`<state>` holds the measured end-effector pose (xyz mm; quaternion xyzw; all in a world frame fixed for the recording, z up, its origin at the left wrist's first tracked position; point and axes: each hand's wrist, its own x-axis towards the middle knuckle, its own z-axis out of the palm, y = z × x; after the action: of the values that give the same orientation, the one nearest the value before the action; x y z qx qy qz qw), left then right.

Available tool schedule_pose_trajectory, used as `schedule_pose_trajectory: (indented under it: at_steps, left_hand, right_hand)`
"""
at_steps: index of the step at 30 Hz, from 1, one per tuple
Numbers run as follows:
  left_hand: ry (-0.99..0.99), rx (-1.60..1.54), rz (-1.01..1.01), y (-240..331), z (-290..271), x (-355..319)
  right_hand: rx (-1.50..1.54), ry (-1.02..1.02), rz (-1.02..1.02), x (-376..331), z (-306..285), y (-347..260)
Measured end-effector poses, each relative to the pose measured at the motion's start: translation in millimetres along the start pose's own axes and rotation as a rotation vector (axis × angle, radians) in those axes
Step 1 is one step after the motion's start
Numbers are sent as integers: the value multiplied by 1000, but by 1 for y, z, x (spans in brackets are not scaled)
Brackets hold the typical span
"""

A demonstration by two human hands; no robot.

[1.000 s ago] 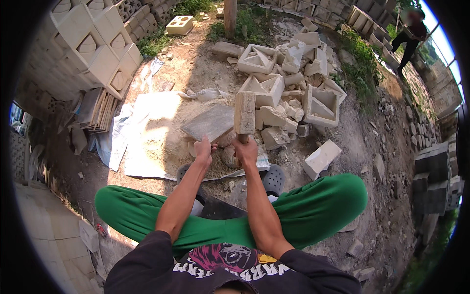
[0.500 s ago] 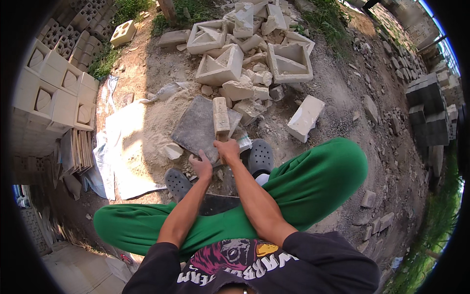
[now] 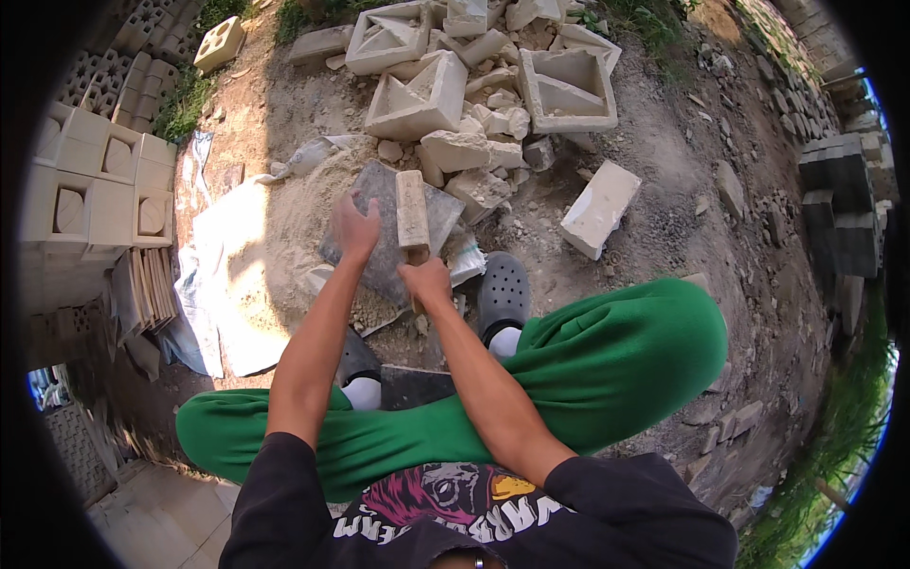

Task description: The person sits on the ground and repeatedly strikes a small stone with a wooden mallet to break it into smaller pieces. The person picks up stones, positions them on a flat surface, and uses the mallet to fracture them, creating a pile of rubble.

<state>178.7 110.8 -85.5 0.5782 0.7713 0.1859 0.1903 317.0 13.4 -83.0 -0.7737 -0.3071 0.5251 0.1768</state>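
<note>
A dark grey square slab (image 3: 381, 272) lies turned on its corner between my feet and the rubble. My right hand (image 3: 427, 282) is closed around the short handle of a pale, dusty block-shaped tool (image 3: 412, 211), which extends away from me over the slab. Whether the tool rests on the slab or hovers just above it, I cannot tell. My left hand (image 3: 356, 228) is over the slab's left part, thumb and fingers apart, with nothing visible in it.
Beyond the slab lies a heap of broken pale blocks (image 3: 464, 150), with hollow square ones (image 3: 569, 90) on it. A loose white block (image 3: 600, 209) sits to the right. Sandy powder and a white sheet (image 3: 227, 284) spread leftward. Stacked blocks (image 3: 118, 156) stand far left, grey ones (image 3: 839, 209) far right.
My left hand has moved away from the slab's near edge, up and left to its left part. The right hand still grips the tool, and the whole view has shifted slightly.
</note>
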Motion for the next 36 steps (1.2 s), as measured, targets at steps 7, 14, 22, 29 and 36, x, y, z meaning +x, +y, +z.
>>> schedule_pose_trajectory:
  at_steps: [7, 14, 22, 29, 36]
  left_hand:
    - [-88, 331, -245, -98, -35, -68]
    - [-385, 469, 238, -141, -88, -84]
    - [-968, 826, 223, -61, -112, -24]
    - [-875, 844, 454, 63, -85, 41]
    - [-400, 434, 555, 181, -11, 95]
  right_hand:
    - [76, -43, 38, 4, 8, 0]
    - [126, -119, 49, 6, 13, -7]
    - [387, -141, 108, 6, 10, -19]
    - [617, 59, 49, 7, -42, -55]
    - [802, 200, 15, 9, -62, -57]
